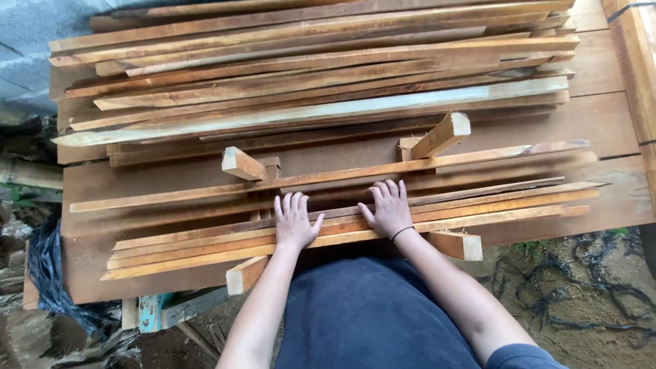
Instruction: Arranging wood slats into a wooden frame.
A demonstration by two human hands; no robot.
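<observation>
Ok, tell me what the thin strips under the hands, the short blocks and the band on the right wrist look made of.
Thin strips: raw sawn wood, reddish-brown, unfinished; grain and rough edges show.
Short blocks: the same kind of wood, paler on the cut ends.
Wrist band: thin and black, probably elastic or cord; too small to tell.

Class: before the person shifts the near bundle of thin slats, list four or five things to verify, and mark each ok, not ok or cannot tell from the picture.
1. Left hand flat on the near slats: ok.
2. Right hand flat on the same bundle: ok.
3. Slat ends lined up: not ok, the right-hand ends are staggered.
4. Bundle resting on the two cross blocks, left block and right block: ok.
5. Far stack apart from the near bundle: ok.
6. Splinters or nails under the palms: cannot tell.
</observation>
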